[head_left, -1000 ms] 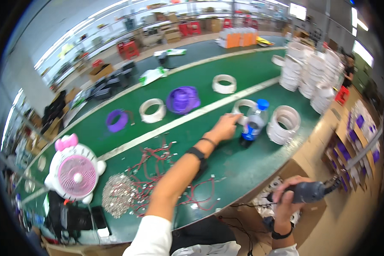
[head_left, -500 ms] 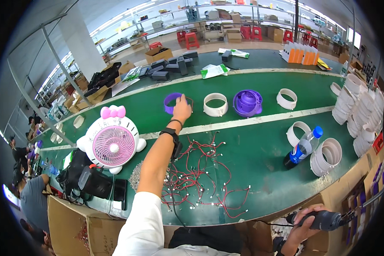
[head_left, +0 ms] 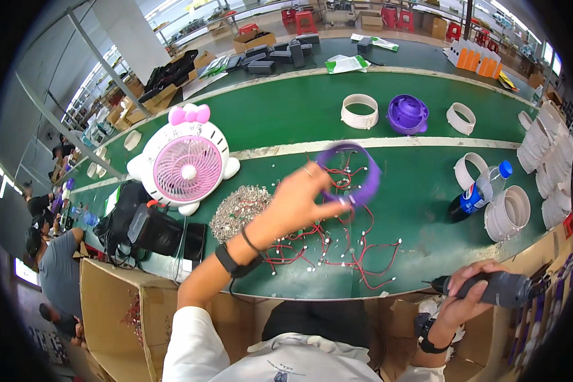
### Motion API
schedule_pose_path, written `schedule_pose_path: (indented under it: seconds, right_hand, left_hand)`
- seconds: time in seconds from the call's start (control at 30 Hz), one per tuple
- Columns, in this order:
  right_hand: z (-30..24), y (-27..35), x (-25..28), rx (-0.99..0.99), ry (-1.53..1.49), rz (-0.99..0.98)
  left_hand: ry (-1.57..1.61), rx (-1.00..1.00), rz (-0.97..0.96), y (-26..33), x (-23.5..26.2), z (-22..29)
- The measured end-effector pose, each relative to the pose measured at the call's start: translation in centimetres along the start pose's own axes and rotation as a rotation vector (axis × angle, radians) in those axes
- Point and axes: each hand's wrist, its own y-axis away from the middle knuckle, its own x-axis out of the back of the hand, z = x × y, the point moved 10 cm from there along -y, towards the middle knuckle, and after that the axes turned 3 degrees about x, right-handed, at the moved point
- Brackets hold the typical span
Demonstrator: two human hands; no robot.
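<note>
Over the near bench strip, my left hand (head_left: 302, 197) grips the rim of a purple plastic ring (head_left: 370, 178), raised above the table. Under it lie tangled red wires (head_left: 363, 261) with small white connectors. My right hand (head_left: 468, 293), low at the right, is wrapped around a black electric screwdriver (head_left: 503, 290), which points left with its cord behind. A heap of small metal screws (head_left: 239, 213) sits left of the wires, close to my left wrist. Beyond, a white ring (head_left: 360, 111) and a purple round housing (head_left: 407, 114) stand on the green belt.
A pink and white cat-shaped fan (head_left: 188, 162) stands at the left, near a black bag (head_left: 130, 216) and a phone (head_left: 194, 242). At the right are a cola bottle (head_left: 481, 191), white rings (head_left: 508, 213) and stacked white rings (head_left: 544, 146). Open cardboard boxes (head_left: 114, 305) flank me below the bench.
My left hand has lifted the purple ring off the belt and brought it nearer and to the right. My right hand still holds the screwdriver, slightly higher in view. The whole view has shifted.
</note>
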Motion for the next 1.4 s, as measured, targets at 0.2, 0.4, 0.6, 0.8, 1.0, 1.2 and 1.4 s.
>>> schedule_pose_path:
  seconds: [0.2,0.4,0.6,0.8,1.0,1.2,1.4]
  right_hand:
    - [2.5,2.0,0.3,-0.117,0.019,-0.037]
    - [-1.1,1.3,-6.6,-0.036,-0.063,-0.103]
    - [1.0,0.8,-9.4,-0.084,-0.054,-0.127]
    - [8.0,1.5,-5.8,-0.227,-0.007,-0.103]
    - [4.9,1.0,-12.9,-0.099,-0.125,-0.301]
    - [4.9,1.6,-13.4,-0.06,-0.1,-0.344]
    - [4.9,2.2,-13.6,-0.145,-0.203,-0.3]
  left_hand:
    - [0.053,-0.319,-0.079,5.0,-6.9,6.5]
    - [0.031,-0.213,0.058,8.8,-7.3,8.5]
    - [0.159,-0.149,0.092,9.8,-11.8,7.2]
    - [0.319,-0.31,0.193,9.2,-9.6,6.6]
    - [0.291,-0.121,0.028,8.2,-10.6,5.4]
    - [0.343,-0.116,-0.046,8.0,-10.3,5.9]
    - [0.351,-0.105,-0.027,8.4,-10.4,5.4]
